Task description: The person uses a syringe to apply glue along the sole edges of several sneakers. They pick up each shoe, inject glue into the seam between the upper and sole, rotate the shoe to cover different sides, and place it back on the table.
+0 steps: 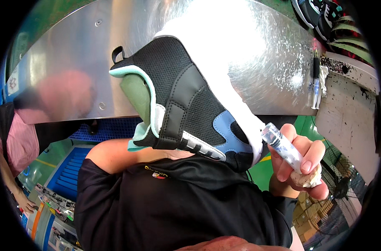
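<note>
A black mesh sneaker (199, 104) with a white sole, blue overlay and mint collar lining is held up on its side, its toe toward my right hand. My left forearm reaches behind the sneaker; a bit of my left hand (181, 154) shows below the tongue, its fingers hidden by the shoe. Between the fingers of my right hand (301, 157) is a clear plastic tube (284, 148) with bluish marks, its end close to the sole at the toe; I cannot tell if they touch. A crumpled whitish wad (308, 178) is tucked in the same hand.
Behind the sneaker lies a shiny metal worktop (73, 54). A syringe (316, 94) and a black pen-like tool (316, 67) lie at its right edge, by a stained pale ledge (341, 108). More sneakers (314, 14) stand at top right. Another person's pink sleeve (19, 142) is at left.
</note>
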{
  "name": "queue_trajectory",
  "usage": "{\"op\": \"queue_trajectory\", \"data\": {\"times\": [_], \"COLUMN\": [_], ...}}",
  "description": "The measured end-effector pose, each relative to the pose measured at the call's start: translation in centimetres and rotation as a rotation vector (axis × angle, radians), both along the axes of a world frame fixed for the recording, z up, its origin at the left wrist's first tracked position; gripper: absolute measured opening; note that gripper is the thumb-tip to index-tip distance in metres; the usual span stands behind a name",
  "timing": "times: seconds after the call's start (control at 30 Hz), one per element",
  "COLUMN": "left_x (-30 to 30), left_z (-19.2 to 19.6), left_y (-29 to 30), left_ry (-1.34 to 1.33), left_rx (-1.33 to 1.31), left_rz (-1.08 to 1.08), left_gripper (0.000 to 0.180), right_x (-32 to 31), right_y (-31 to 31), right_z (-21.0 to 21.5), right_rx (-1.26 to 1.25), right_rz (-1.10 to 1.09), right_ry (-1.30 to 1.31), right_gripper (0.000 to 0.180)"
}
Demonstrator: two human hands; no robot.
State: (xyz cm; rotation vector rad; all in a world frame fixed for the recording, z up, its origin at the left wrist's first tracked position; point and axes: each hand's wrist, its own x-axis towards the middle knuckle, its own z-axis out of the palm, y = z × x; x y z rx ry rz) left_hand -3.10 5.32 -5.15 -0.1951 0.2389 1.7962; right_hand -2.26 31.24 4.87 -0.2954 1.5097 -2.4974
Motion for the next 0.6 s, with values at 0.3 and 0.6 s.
{"op": "queue_trajectory", "data": {"times": [0.3, 0.6], "left_x": [-0.8, -1.1], "left_z": [0.2, 0.1], "left_y": [-1.4, -1.7], "left_ry": [0.003, 0.016], "left_rx": [-0.042, -0.052], "left_rz": [0.022, 0.017], "left_gripper": [0.028, 0.029], "right_x": [0.9, 1.1], "right_y": [0.1, 0.2], "right_z": [0.2, 0.7], "right_rx": [0.008, 0.121], "right_rz": [-0.016, -0.012], "right_ry": [0.084, 0.025], "right_gripper": [0.053, 0.056]}}
